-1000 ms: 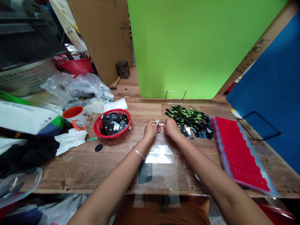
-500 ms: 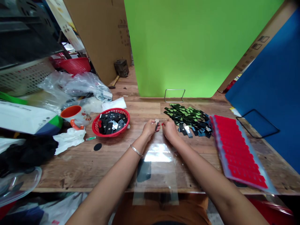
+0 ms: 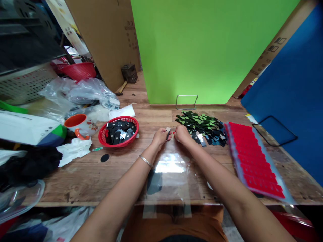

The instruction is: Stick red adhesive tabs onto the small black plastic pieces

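Both your hands are pinched shut on one small dark piece (image 3: 168, 133) — left hand (image 3: 159, 137), right hand (image 3: 181, 133) — with a few finished ones in the red basket (image 3: 118, 131) left of it, and a big pile (image 3: 202, 125) still waiting on the right.

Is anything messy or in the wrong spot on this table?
Yes. A crumpled white tissue lies loose beside the orange mug, and one black oval piece sits alone on the wooden table, outside the red basket of similar parts.
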The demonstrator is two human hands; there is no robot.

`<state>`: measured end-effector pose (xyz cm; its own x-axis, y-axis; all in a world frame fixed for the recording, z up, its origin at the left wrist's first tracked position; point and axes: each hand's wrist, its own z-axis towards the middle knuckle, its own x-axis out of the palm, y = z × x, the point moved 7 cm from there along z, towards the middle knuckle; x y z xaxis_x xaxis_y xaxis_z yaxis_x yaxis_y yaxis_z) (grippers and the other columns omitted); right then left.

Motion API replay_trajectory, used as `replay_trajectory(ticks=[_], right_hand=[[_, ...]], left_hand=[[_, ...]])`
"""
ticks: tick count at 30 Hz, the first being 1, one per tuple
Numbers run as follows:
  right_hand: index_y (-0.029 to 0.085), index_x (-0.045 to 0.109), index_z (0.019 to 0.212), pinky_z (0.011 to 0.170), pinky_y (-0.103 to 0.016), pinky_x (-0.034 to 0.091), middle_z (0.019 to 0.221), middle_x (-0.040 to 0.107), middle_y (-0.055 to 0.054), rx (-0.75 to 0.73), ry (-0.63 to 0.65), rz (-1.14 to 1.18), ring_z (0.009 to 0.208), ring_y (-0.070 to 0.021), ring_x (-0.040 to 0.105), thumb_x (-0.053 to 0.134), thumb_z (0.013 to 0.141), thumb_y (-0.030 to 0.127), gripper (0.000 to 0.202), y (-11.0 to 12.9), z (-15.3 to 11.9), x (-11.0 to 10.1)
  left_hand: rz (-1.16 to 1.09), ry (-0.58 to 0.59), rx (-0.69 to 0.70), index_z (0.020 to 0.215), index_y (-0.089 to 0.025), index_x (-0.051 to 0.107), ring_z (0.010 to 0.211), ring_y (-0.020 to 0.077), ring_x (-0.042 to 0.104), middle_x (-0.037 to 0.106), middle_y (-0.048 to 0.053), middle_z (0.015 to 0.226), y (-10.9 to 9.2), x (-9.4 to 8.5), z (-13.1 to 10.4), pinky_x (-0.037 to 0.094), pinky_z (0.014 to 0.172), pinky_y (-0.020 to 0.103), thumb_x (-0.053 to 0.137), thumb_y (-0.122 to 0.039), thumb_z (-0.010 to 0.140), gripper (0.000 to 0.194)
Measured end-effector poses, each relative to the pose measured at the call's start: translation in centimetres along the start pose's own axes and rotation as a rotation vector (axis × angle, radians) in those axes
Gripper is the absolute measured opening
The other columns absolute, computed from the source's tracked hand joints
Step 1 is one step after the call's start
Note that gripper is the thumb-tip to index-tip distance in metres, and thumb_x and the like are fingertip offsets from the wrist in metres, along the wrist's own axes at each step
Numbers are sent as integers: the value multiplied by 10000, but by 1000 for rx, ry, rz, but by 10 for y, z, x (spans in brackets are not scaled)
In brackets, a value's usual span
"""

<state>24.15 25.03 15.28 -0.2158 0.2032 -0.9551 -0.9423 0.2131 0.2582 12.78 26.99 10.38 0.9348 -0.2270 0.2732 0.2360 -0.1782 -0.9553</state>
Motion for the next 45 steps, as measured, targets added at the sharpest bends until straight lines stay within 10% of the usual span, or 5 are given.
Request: replay_trajectory(ticks=[25, 39, 45], right_hand=[[81, 689, 764, 677, -268, 424, 828, 668, -180, 32, -17, 66, 827, -258, 619, 660, 657, 177, 147, 4, 3, 0], [192, 484, 718, 610, -244, 404, 680, 538, 9, -157, -319, 710, 630, -138, 511, 499, 714, 253, 63, -33, -40, -24], [197, 466, 691, 478, -224, 377, 596, 532, 30, -139, -220, 963, 506, -116, 479, 600, 659, 278, 160, -30, -81, -20]], left_hand=[[18, 32, -45, 794, -103, 574, 539, 70, 541, 577, -21, 682, -2, 2, -2, 477, 517, 210, 540, -230, 866, 150], [-23, -50, -50, 901, -106, 578, 570, 77, 554, 593, -2, 753, 2, 1, 0, 484, 519, 214, 538, -240, 867, 144], [-101, -78, 20, 795, -97, 574, 507, 49, 547, 603, 1, 665, -15, -2, -22, 473, 519, 166, 533, -120, 847, 70]])
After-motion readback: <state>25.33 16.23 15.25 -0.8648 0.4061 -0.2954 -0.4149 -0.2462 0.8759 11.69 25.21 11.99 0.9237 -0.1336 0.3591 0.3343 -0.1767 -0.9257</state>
